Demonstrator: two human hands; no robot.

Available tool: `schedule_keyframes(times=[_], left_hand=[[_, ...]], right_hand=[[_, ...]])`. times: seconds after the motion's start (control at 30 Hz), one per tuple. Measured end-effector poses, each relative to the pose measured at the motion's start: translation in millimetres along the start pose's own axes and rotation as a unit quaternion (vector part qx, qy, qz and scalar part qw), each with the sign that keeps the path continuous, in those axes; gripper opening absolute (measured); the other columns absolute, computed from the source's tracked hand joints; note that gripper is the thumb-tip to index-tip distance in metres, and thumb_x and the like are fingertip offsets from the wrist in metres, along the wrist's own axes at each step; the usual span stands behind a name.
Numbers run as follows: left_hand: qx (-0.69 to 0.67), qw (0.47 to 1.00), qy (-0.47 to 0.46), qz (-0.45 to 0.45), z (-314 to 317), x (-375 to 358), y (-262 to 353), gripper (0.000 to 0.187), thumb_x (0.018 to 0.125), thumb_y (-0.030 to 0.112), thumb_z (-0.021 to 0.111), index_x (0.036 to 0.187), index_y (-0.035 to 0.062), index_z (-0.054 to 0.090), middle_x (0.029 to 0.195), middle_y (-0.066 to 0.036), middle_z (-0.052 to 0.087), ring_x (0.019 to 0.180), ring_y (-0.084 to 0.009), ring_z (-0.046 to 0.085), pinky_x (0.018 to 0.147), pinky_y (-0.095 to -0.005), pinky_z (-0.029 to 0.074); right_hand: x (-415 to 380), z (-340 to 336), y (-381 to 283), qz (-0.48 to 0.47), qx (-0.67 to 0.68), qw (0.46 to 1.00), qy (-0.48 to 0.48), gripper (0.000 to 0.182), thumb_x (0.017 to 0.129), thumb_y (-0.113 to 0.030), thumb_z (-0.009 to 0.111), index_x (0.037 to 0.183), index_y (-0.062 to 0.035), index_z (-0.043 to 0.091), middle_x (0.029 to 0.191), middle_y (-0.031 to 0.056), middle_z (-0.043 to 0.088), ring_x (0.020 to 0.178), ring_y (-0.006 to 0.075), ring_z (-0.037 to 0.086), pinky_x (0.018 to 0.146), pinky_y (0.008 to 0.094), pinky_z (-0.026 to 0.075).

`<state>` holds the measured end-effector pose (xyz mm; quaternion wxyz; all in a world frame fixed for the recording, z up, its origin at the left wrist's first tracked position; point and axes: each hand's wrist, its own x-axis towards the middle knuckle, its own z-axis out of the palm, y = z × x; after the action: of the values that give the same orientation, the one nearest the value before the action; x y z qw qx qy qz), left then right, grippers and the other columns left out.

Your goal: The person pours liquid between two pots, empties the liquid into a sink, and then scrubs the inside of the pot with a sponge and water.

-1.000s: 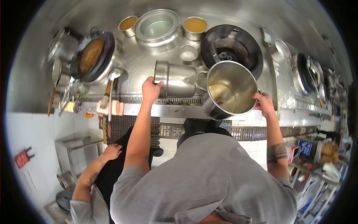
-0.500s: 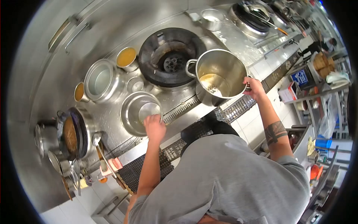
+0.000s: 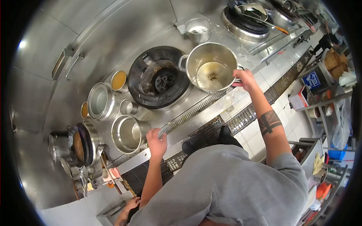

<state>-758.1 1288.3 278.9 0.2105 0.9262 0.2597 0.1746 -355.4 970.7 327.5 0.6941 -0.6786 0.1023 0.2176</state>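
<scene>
My right hand grips the side handle of a tall steel stockpot. The pot tilts toward me, and a shallow yellowish liquid with dark bits shows at its bottom. It is at the counter beside the black wok burner. A smaller steel pot stands on the counter left of the burner. Close by its right side, my left hand is open with nothing in it, its fingers loosely bent and a little apart.
Behind the small pot are a lidless steel pot, a tin of orange liquid and a small steel cup. Ladles and a wok are at left. Another person's hand shows at lower left.
My left hand has come off the small pot's rim. The stockpot, still in my right hand, has moved inward over the counter. The camera view has shifted.
</scene>
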Motion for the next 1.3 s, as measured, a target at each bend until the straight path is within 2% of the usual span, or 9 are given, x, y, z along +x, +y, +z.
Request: schedule_keyframes(times=[0.1, 0.23, 0.37, 0.57, 0.67, 0.87, 1.03, 1.27, 1.3], left_hand=[[-0.034, 0.998, -0.049, 0.030, 22.2, 4.3, 60.3, 0.035, 0.083, 0.009, 0.076, 0.117, 0.0022, 0.067, 0.124, -0.019, 0.061, 0.118, -0.0403, 0.056, 0.104, -0.0473, 0.046], [-0.074, 0.994, -0.086, 0.004, 38.3, -1.8, 108.2, 0.032, 0.087, 0.013, 0.076, 0.116, 0.0031, 0.068, 0.125, -0.018, 0.062, 0.121, -0.0395, 0.058, 0.105, -0.0458, 0.048], [-0.077, 0.993, -0.081, -0.042, 52.5, -17.1, 117.0, 0.033, 0.087, 0.013, 0.077, 0.117, 0.0039, 0.068, 0.125, -0.019, 0.063, 0.120, -0.0401, 0.059, 0.103, -0.0464, 0.050], [-0.142, 0.988, -0.032, -0.047, 81.6, 13.0, 126.1, 0.039, 0.088, 0.011, 0.076, 0.124, 0.0021, 0.065, 0.131, -0.022, 0.058, 0.119, -0.0400, 0.059, 0.102, -0.0458, 0.050], [-0.161, 0.984, 0.057, 0.041, 98.6, 64.3, 139.6, 0.045, 0.090, 0.010, 0.073, 0.132, 0.0003, 0.061, 0.136, -0.022, 0.054, 0.126, -0.0426, 0.053, 0.106, -0.0506, 0.045], [-0.065, 0.984, 0.015, 0.167, 96.7, 169.0, 203.7, 0.058, 0.092, 0.016, 0.071, 0.145, 0.0011, 0.054, 0.156, -0.023, 0.042, 0.137, -0.0446, 0.042, 0.115, -0.0534, 0.035], [-0.014, 0.997, -0.036, 0.073, 175.0, 175.6, 210.5, 0.065, 0.093, 0.014, 0.067, 0.152, -0.0008, 0.044, 0.164, -0.028, 0.029, 0.147, -0.0497, 0.032, 0.120, -0.0552, 0.029], [0.021, 0.994, 0.044, -0.096, 196.9, 153.0, 263.0, 0.064, 0.095, 0.014, 0.064, 0.153, 0.0023, 0.043, 0.164, -0.029, 0.028, 0.147, -0.0499, 0.031, 0.121, -0.0539, 0.027], [0.030, 0.992, 0.042, -0.117, 196.3, 151.2, 269.6, 0.064, 0.096, 0.015, 0.064, 0.154, 0.0033, 0.041, 0.163, -0.031, 0.027, 0.147, -0.0504, 0.030, 0.121, -0.0544, 0.027]], right_hand=[[41.2, -1.6, -23.0, 0.013, -0.118, 0.988, -0.097, 0.058, 0.071, -0.006, 0.074, 0.120, 0.0115, 0.048, 0.104, 0.0180, 0.064, 0.090, 0.0310, 0.070, 0.066, 0.0471, 0.066], [85.7, -6.9, -19.9, 0.050, -0.189, 0.967, -0.161, 0.060, 0.070, -0.007, 0.073, 0.122, 0.0106, 0.049, 0.111, 0.0199, 0.061, 0.092, 0.0333, 0.069, 0.066, 0.0496, 0.066], [114.3, -28.8, -5.0, 0.085, -0.142, 0.974, -0.156, 0.061, 0.070, -0.012, 0.074, 0.122, 0.0078, 0.049, 0.105, 0.0178, 0.063, 0.092, 0.0319, 0.068, 0.063, 0.0480, 0.065], [112.1, -38.3, 12.4, -0.013, -0.141, 0.986, -0.092, 0.076, 0.075, -0.034, 0.084, 0.132, 0.0021, 0.049, 0.112, 0.0181, 0.067, 0.095, 0.0286, 0.071, 0.062, 0.0426, 0.064], [115.6, -42.2, 14.4, -0.036, -0.192, 0.976, -0.099, 0.089, 0.075, -0.050, 0.084, 0.138, 0.0033, 0.050, 0.111, 0.0182, 0.070, 0.096, 0.0275, 0.071, 0.071, 0.0380, 0.061], [142.7, -62.1, 15.2, -0.174, -0.365, 0.905, -0.132, 0.079, 0.082, -0.050, 0.079, 0.134, 0.0031, 0.055, 0.116, 0.0198, 0.068, 0.102, 0.0294, 0.070, 0.090, 0.0398, 0.056], [182.3, -60.1, -7.3, -0.207, -0.347, 0.881, -0.248, 0.074, 0.082, -0.045, 0.079, 0.137, -0.0002, 0.055, 0.120, 0.0200, 0.070, 0.099, 0.0302, 0.071, 0.089, 0.0398, 0.056], [245.0, -29.1, -23.1, -0.223, -0.303, 0.832, -0.407, 0.072, 0.083, -0.041, 0.080, 0.138, -0.0004, 0.055, 0.118, 0.0182, 0.070, 0.099, 0.0272, 0.069, 0.087, 0.0374, 0.056], [252.8, -22.8, -24.9, -0.201, -0.299, 0.822, -0.441, 0.078, 0.084, -0.046, 0.077, 0.140, 0.0030, 0.054, 0.129, 0.0227, 0.065, 0.106, 0.0334, 0.068, 0.095, 0.0397, 0.055]])
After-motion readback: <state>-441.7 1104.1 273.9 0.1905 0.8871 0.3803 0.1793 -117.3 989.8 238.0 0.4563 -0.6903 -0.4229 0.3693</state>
